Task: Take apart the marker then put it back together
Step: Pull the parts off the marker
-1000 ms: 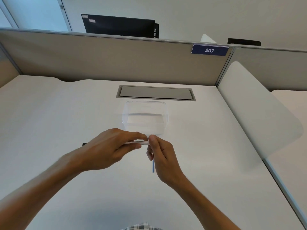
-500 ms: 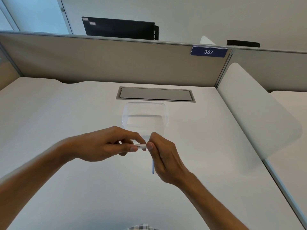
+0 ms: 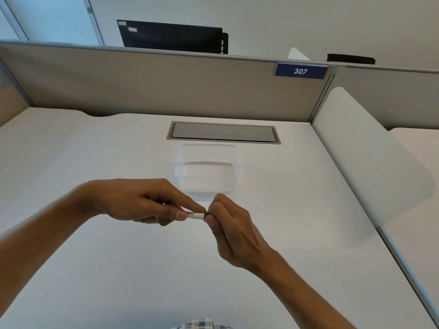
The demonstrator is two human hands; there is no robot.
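A white marker barrel (image 3: 196,215) lies level between my two hands, above the white desk. My left hand (image 3: 140,201) pinches its left part with thumb and fingers, hiding most of the barrel. My right hand (image 3: 231,230) has its fingertips closed at the barrel's right end. What those fingertips hold there is hidden. No blue part shows in this frame.
A clear plastic container (image 3: 209,170) stands just beyond my hands. Behind it a grey cable hatch (image 3: 223,132) is set into the desk (image 3: 95,269). A beige partition (image 3: 154,84) closes the back, and a white divider panel (image 3: 370,157) leans at the right.
Both hands have shifted slightly left and back. A thin blue piece that hung below my right hand is no longer visible. More of the white barrel shows between the fingertips.
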